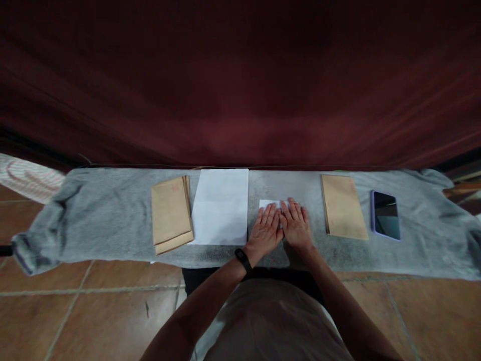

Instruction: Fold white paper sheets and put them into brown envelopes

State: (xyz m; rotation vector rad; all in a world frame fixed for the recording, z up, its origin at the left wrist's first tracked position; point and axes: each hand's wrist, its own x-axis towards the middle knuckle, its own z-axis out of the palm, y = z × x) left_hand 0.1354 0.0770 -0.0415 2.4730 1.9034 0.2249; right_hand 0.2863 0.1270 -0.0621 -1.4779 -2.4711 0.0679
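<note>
A small white piece of paper [266, 203], perhaps folded, lies on the grey cloth, mostly covered by my hands. My left hand [264, 231], with a black band on its wrist, presses flat on its left part. On the right part rests my right hand [296, 225], also flat with fingers stretched out. The two hands touch or nearly touch at the thumbs. Left of them lies a white sheet of paper [221, 208] with a faint crease across it. Brown envelopes [171, 210] are stacked beyond its left edge, and more brown envelopes [343, 206] lie to the right of my hands.
A phone [386, 214] in a purple case lies at the right. The grey cloth [112, 215] covers a long narrow surface. Behind it hangs a dark red curtain-like sheet [240, 100]. Tiled floor [112, 321] shows below the near edge.
</note>
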